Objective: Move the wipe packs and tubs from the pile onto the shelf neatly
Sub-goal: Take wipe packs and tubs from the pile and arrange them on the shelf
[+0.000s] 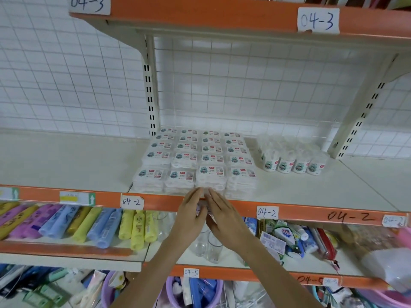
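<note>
Wipe packs (pixel 195 161) are lying in neat rows on the shelf (pixel 66 161), just beyond our fingertips. We are reaching forward with both hands side by side, almost touching. Our left hand (pixel 191 213) and right hand (pixel 224 216) are both flat with straight fingers, holding nothing, their tips meeting the front pack (pixel 210 177) at the shelf's orange edge (pixel 155 200). Tubs (pixel 293 161) are standing in a cluster farther back, to the right of our right hand.
</note>
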`<state>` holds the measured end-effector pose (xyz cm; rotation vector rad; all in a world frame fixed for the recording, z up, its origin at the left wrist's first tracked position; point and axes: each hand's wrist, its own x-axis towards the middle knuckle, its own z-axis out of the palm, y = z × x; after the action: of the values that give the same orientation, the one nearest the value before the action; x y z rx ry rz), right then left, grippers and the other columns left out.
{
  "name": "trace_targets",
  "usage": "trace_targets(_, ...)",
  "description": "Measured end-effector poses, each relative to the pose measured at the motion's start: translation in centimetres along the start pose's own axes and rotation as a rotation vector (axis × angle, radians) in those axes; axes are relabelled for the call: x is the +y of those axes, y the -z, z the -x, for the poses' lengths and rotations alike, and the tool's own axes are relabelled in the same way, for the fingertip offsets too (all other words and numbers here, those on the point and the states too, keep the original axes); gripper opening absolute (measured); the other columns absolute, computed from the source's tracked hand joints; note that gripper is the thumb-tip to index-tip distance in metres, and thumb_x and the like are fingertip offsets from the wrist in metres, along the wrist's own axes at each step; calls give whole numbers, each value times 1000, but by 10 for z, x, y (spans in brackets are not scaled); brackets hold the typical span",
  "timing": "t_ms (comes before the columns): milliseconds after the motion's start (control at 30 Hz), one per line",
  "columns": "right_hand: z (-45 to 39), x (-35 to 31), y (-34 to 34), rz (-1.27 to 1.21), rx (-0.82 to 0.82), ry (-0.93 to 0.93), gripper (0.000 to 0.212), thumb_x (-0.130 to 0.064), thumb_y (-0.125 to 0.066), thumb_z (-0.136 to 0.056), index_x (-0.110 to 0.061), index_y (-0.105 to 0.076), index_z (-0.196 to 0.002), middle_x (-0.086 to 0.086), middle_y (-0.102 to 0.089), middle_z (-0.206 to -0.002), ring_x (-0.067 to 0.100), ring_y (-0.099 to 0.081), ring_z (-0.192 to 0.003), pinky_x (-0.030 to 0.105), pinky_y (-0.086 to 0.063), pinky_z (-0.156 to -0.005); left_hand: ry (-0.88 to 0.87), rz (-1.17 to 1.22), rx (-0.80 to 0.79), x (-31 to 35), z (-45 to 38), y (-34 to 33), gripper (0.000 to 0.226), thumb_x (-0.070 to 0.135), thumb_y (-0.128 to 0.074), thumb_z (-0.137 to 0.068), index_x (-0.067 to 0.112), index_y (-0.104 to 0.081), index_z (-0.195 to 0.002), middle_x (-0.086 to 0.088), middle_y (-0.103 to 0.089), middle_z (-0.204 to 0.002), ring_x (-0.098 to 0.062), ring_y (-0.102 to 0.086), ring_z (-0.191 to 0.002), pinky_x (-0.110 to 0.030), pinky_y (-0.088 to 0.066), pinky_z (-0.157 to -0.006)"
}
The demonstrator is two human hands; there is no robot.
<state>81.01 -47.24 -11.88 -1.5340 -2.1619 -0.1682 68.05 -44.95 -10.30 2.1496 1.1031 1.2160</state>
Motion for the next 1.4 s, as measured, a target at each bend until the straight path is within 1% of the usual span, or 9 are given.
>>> trace_targets(233,2,31,44,-352,504,-471,50,-37,-47,-87,-16,-47,-131,15,-37,-140,23,-28,-131,21,-19,-105,-79,-2,66,-12,-8,9,35,11,-50,-85,9,-59,-119,6,-49,-122,5,-41,-114,-13,-33,-101)
trace_targets(333,-5,50,49,-537,366,-678,69,-30,-60,-89,-18,-23,-146,13,-22,-151,25,-16,-140,36,-18,-112,-140,-146,9,-14,-19,8,42,23,-44,-90,13,-51,-130,0,-40,-139,-7,-31,-130,-8,-25,-105)
trace_targets(600,-10,57,51,-408,317,-619,67,-35,-58,-89,-14,-27,-145,6,-26,-151,19,-21,-140,22,-16,-107,-206,-272,-23,-19,-44,10,44,34,-39,-88,11,-58,-122,-9,-52,-129,-24,-47,-120,-34,-42,-100)
trace_targets(800,-67,86,74,-112,-70,-515,61,-37,-41,-96,-12,-18,-147,12,-8,-156,26,-4,-144,42,-16,-116,-98,-529,-377,-5,-119,8,66,47,-14,-95,9,-6,-148,-5,2,-157,-17,4,-144,-27,6,-113)
trace_targets(900,-81,92,63,-64,-109,-445,47,-23,-58,-89,-10,-42,-131,34,-28,-141,44,-16,-133,50,-29,-108,-31,-593,-545,-7,-136,3,60,39,-17,-100,8,1,-148,-5,8,-156,-15,9,-143,-28,8,-113)
trace_targets(1100,-81,95,56,27,-325,-543,30,-22,-31,-99,-18,-43,-126,22,-16,-146,40,-9,-137,43,-10,-115,6,-581,-648,-9,-140,1,59,39,-17,-100,7,-4,-148,-6,3,-157,-15,4,-144,-31,4,-115)
trace_targets(1233,-78,96,68,-224,-111,-615,52,-41,-39,-96,-11,-36,-138,9,-37,-143,29,-35,-133,41,-31,-109,9,-574,-693,-4,-156,6,54,39,-31,-97,5,-32,-139,-9,-31,-148,-21,-31,-136,-35,-22,-113)
trace_targets(1300,-70,103,81,-243,-5,-612,47,-38,-41,-97,-10,-43,-134,8,-45,-138,25,-44,-126,32,-35,-103,54,-485,-673,-1,-166,8,41,42,-42,-93,8,-54,-112,-10,-59,-114,-24,-60,-104,-33,-44,-88)
trace_targets(1400,-54,137,107,-221,52,-564,29,-22,-49,-95,-10,-58,-121,8,-57,-127,22,-52,-117,19,-34,-91,16,-416,-576,7,-176,5,38,43,-50,-91,13,-57,-111,-4,-58,-114,-24,-53,-114,-33,-41,-88)
